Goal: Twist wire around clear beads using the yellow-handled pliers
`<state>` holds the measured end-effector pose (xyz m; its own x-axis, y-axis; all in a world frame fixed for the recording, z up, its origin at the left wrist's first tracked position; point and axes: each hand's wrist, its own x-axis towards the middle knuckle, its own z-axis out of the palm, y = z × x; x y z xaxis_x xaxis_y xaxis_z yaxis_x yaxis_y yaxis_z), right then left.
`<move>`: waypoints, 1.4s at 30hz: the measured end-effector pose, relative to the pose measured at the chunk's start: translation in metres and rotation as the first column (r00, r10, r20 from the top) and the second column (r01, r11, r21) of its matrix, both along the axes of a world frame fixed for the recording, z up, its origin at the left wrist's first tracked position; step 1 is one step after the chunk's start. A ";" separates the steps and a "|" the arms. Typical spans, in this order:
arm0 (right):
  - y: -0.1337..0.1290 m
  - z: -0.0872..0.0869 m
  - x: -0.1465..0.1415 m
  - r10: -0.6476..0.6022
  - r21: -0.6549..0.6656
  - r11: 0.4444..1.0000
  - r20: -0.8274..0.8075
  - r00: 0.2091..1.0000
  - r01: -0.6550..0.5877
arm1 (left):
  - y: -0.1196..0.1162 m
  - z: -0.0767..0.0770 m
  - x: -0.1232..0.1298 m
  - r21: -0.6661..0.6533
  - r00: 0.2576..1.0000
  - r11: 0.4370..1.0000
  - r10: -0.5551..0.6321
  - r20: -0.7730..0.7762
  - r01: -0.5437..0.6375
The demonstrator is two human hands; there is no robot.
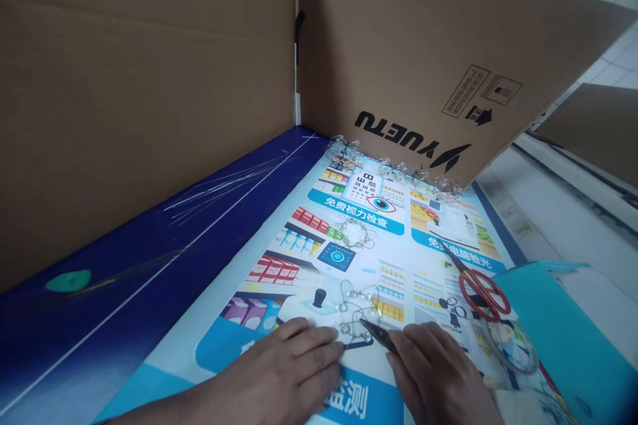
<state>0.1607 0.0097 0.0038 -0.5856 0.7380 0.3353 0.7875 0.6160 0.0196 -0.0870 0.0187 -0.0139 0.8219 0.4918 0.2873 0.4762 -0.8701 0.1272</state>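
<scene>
A ring of thin wire with clear beads [357, 312] lies on the printed sheet between my hands. My left hand [294, 372] is closed at the ring's left edge, fingers together and curled down over the wire; its thumb is hidden. In my right hand [438, 372] is a pair of dark-nosed pliers [379, 334], gripped with the handles mostly covered by the fingers. The pliers' tips point left and reach the ring's wire. Farther up the sheet rests a second beaded wire ring [355, 233].
Red-handled scissors [482, 295] and a coil of wire [518, 352] lie at right, by a turquoise folder [573, 332]. Cardboard walls [409, 46] stand behind and left. A row of beaded wire pieces [399, 169] lines the back. Loose wires [224, 189] and a green piece [68, 281] lie left.
</scene>
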 end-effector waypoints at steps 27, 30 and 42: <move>0.001 -0.008 -0.017 0.053 0.052 0.997 -0.044 0.998 -0.051 | -0.001 -0.011 0.006 0.083 0.973 0.994 0.052 0.224 -0.072; 0.001 -0.012 -0.022 0.060 0.064 0.996 -0.043 0.997 -0.057 | -0.002 -0.016 0.007 0.081 0.969 0.994 0.057 0.240 -0.079; 0.003 -0.007 -0.028 0.046 0.065 0.997 -0.097 0.994 -0.039 | 0.002 -0.007 -0.002 -0.080 0.991 0.988 0.130 -0.046 -0.133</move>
